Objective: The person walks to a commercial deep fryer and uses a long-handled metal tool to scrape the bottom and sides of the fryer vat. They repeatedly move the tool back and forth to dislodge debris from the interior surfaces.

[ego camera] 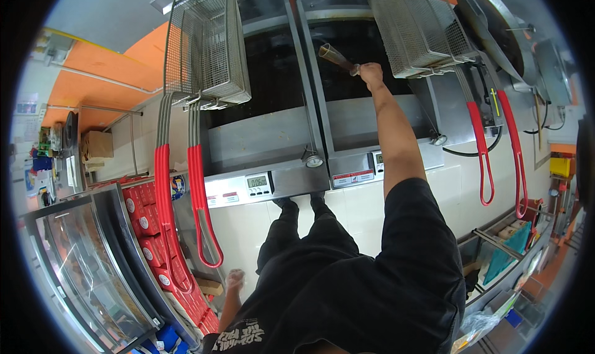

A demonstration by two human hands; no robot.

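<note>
My right hand (pixel 372 76) reaches over the right vat of a stainless steel deep fryer (pixel 353 117). Its fingers are closed around one end of a narrow clear tube (pixel 335 56) that looks partly filled with something brownish. The tube lies tilted, its far end up and to the left, above the dark oil (pixel 346 33). Low on the left, beside my body, my left hand (pixel 235 278) is in a clear plastic glove. It is small and blurred, so its fingers cannot be made out. The left vat (pixel 260 142) has crumbs on its sloped metal front.
Wire fry baskets (pixel 204 47) hang over the left vat, more baskets (pixel 418 33) over the right; red-coated handles (pixel 195 186) jut towards me. Dial thermometers (pixel 314 160) are on the front edge. Red boxes (pixel 148 233) and a glass display case (pixel 88 270) stand left, a large round pan (pixel 499 29) right.
</note>
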